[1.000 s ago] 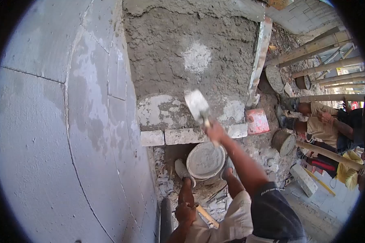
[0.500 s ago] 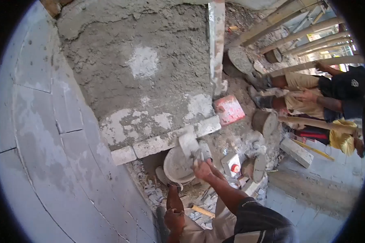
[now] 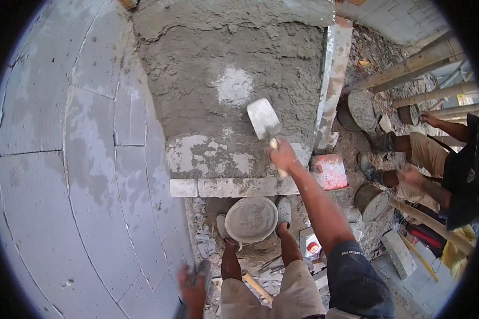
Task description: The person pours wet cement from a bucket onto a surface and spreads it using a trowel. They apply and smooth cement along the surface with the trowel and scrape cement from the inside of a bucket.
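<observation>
My right hand (image 3: pixel 283 156) is closed round the handle of a trowel (image 3: pixel 263 118), whose flat blade is over the rough grey mortar surface (image 3: pixel 197 74). Fingers apart and slightly blurred, my left hand (image 3: pixel 192 284) is low in the view beside the block wall, near a dark pipe-like object. A round tub of wet mortar (image 3: pixel 251 219) stands on the ground between my feet. Pale blocks (image 3: pixel 239 187) edge the near side of the mortar surface.
A grey block wall (image 3: pixel 90 175) runs down the left. To the right are a red-and-white container (image 3: pixel 329 171), several mortar tubs (image 3: pixel 372 202), bamboo poles (image 3: pixel 410 66) and a loose block (image 3: pixel 399 254). A person in shorts (image 3: pixel 428 154) is at the far right.
The trowel has moved from over the tub to above the mortar surface. My left hand has left my leg and moved left. The view has shifted, and the other person's arm reaches toward a tub.
</observation>
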